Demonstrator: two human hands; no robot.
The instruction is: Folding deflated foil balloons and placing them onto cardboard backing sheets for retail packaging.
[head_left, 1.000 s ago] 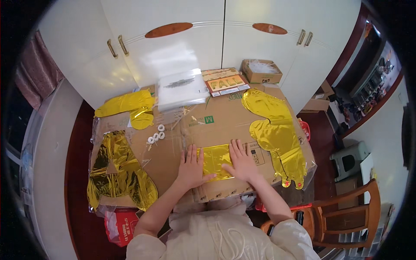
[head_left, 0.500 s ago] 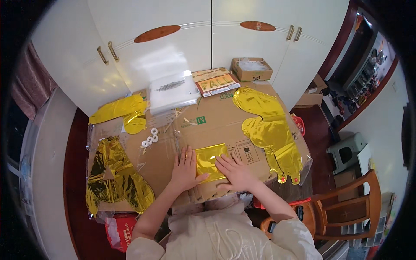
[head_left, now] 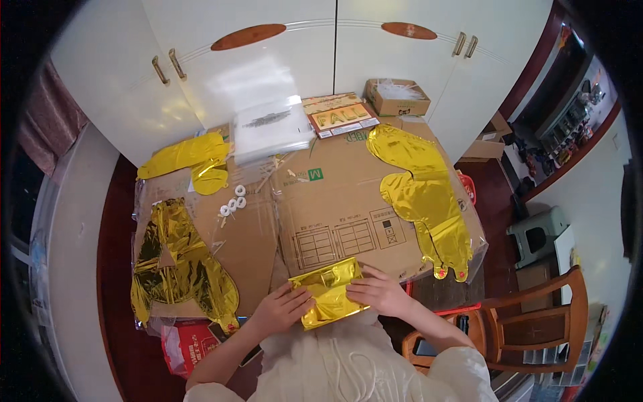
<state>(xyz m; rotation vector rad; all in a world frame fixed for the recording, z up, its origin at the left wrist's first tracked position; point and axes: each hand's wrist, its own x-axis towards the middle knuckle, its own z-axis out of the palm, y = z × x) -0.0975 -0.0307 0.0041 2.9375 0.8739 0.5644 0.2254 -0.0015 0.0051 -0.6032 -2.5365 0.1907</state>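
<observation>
A folded gold foil balloon (head_left: 329,276) is held over the near edge of the cardboard-covered table. My left hand (head_left: 282,311) grips its left side, fingers over the top of the foil. Its right side is pinched by my right hand (head_left: 382,293), with the thumb hidden from sight. The foil is creased and slightly tilted. To the left lies a flat, letter-shaped gold foil balloon (head_left: 201,271) with a triangular hole. More flat gold foil (head_left: 429,194) is spread at the right, and a smaller gold foil piece (head_left: 191,159) rests at the far left.
Small white rolls (head_left: 233,203) sit left of centre. A stack of clear plastic bags (head_left: 271,137), a printed flat package (head_left: 343,119) and a small carton (head_left: 397,98) of thin white pieces stand at the back. A wooden chair (head_left: 536,328) is at my right, a red bag (head_left: 181,348) below left.
The folded balloon has been lifted from the cardboard and drawn toward me. My hands went from pressing flat on it to gripping its two sides.
</observation>
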